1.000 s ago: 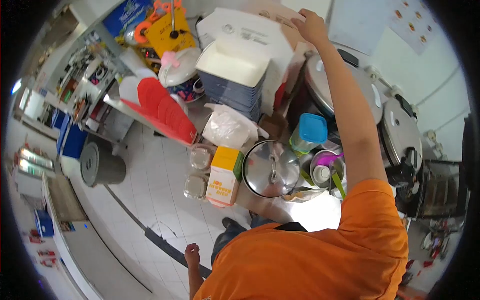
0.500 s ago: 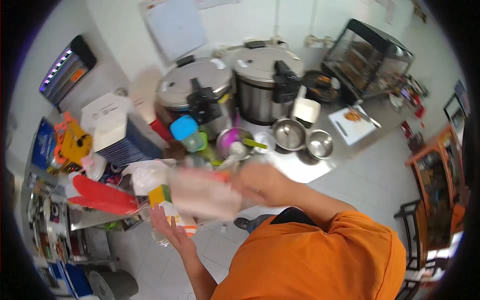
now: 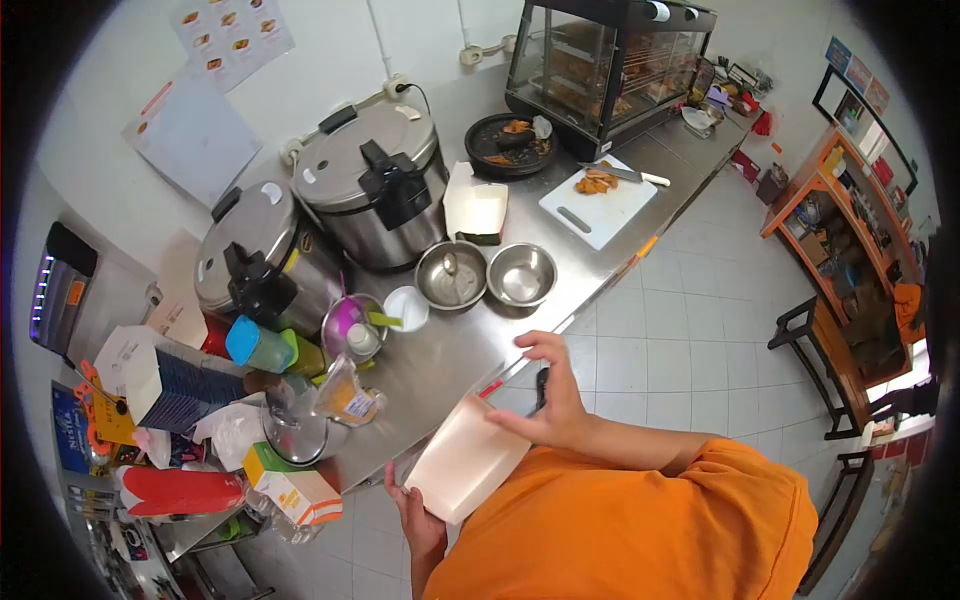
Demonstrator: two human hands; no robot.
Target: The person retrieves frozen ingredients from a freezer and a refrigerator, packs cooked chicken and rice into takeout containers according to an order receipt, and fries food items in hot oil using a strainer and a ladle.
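Observation:
A white paper food box [image 3: 468, 462], unfolded with its inside facing up, is held in front of the orange shirt. My left hand [image 3: 415, 515] grips its lower left side, fingers along the outer wall. At the box's upper right corner is my right hand [image 3: 555, 405], its fingers apart and its thumb at the rim; whether the thumb presses on the box I cannot tell. Beyond the hands, two steel bowls, one with a spoon in it [image 3: 452, 276] and one bare [image 3: 522, 275], stand on the steel counter [image 3: 420, 370]. Another open paper box [image 3: 476, 208] sits behind them.
Two large rice cookers [image 3: 370, 180] line the wall. A white cutting board [image 3: 600, 205] bears chopped food and a knife [image 3: 640, 176]. Near it are a dark stone mortar [image 3: 510, 145] and a glass display warmer [image 3: 610, 70]. Stacked folded boxes [image 3: 180, 385] and packages crowd the left.
The box, blurred in my right hand before, is now in my left hand, which was spread. My right hand's fingers have parted. The view has turned right.

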